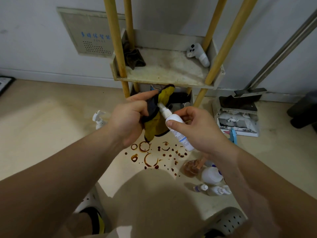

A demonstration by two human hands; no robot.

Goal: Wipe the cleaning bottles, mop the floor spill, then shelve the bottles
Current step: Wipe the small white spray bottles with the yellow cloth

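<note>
One step in hand: wiping, the first of three.
Right hand (197,127): closed around the white spray bottle (176,124), held above the floor spill (154,157).
Left hand (130,117): clutching the yellow cloth (154,124) against its nozzle.
Next move: probably rub down the body, then the floor bottles (211,176).
Shelf (163,69): awaiting bottles.

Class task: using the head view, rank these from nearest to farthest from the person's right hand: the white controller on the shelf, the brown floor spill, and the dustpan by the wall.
From the right hand:
1. Brown floor spill, just below and left of it.
2. Dustpan, to its right by the wall.
3. White controller, up on the shelf, at its right rear corner.
</note>
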